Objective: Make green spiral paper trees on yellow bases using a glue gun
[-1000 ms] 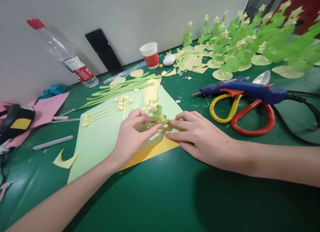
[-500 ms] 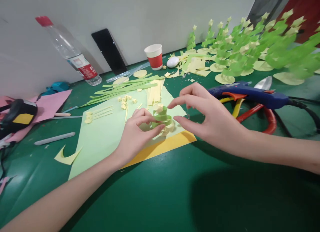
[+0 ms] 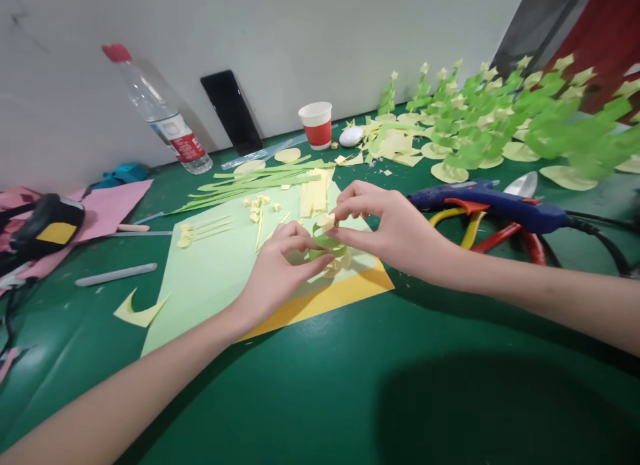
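Observation:
A small paper tree (image 3: 328,246), a green spiral strip with a pale yellow top and base, stands on a light green sheet (image 3: 215,271) that overlaps a yellow sheet (image 3: 340,293). My left hand (image 3: 280,268) pinches its lower part from the left. My right hand (image 3: 387,228) pinches the yellow tip at its top from the right. Loose green strips (image 3: 250,181), yellow strips (image 3: 315,195) and small yellow folded bits (image 3: 257,208) lie on the sheet behind the tree.
A blue glue gun (image 3: 493,201) lies over red and yellow scissors (image 3: 500,235) at right. Several finished paper trees (image 3: 500,111) stand at the back right. A paper cup (image 3: 318,125), a water bottle (image 3: 160,111), a black phone (image 3: 231,111), pink paper (image 3: 107,208) and glue sticks (image 3: 116,274) lie about.
My right hand lifted off the tree's base with its fingers spread, then came back down and pinched the tree's yellow top. My left hand kept its hold on the tree.

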The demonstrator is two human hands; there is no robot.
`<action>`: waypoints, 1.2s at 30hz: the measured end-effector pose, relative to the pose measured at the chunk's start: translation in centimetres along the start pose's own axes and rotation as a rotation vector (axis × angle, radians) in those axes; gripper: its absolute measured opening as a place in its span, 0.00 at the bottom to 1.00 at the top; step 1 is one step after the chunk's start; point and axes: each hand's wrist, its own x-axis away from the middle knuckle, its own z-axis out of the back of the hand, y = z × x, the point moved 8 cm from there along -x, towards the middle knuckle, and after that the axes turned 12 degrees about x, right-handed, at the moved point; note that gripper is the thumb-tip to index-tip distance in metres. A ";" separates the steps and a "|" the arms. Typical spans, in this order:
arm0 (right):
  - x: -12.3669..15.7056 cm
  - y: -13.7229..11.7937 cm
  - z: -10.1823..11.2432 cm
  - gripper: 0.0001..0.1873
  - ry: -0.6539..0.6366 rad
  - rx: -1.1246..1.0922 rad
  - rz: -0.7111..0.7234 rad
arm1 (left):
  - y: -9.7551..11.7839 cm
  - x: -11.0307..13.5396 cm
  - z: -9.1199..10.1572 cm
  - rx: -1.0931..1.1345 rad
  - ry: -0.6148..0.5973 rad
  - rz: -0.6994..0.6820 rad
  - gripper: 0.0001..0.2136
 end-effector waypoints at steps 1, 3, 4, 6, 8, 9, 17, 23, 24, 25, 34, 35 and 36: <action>0.0 0.0 0.0 0.01 -0.004 -0.001 0.001 | 0.0 -0.1 0.1 -0.002 -0.010 0.007 0.04; 0.0 0.0 0.0 0.02 -0.010 -0.012 0.003 | -0.1 -0.2 0.3 -0.020 -0.033 0.023 0.04; 0.0 0.0 0.0 0.03 -0.015 -0.019 0.002 | -0.1 -0.3 0.5 -0.035 -0.044 0.030 0.04; 0.0 0.0 0.0 0.03 -0.024 -0.029 -0.001 | -0.1 -0.6 0.9 -0.063 -0.063 0.037 0.06; 0.0 -0.1 -0.1 0.02 -0.034 -0.032 -0.002 | -0.1 -0.8 1.5 -0.072 -0.062 0.031 0.09; 0.0 -0.1 -0.1 0.02 -0.038 -0.031 -0.003 | -0.2 -0.9 1.9 -0.070 -0.051 0.032 0.10; 0.0 -0.2 -0.2 0.03 -0.048 -0.042 -0.007 | -1.4 -1.0 2.1 0.125 -0.008 0.087 0.11; 0.0 -0.3 -0.2 0.04 -0.057 -0.042 0.003 | -1.0 -0.6 1.5 0.158 -0.079 0.059 0.11; 0.0 -0.3 -0.2 0.03 -0.057 -0.041 0.002 | -0.8 -0.6 1.7 0.184 -0.057 0.036 0.12; 0.0 -0.4 -0.2 0.03 -0.058 -0.040 0.002 | -0.7 -0.6 2.0 0.217 -0.025 0.012 0.13; 0.0 -0.5 -0.3 0.04 -0.078 -0.054 0.008 | 0.0 0.0 1.8 0.222 0.051 -0.065 0.06; 0.0 -0.5 -0.3 0.04 -0.077 -0.057 0.009 | 0.3 0.1 1.6 0.177 0.053 -0.086 0.04; 0.0 -0.5 -0.3 0.04 -0.077 -0.059 0.008 | 0.5 0.2 1.4 0.137 0.055 -0.105 0.03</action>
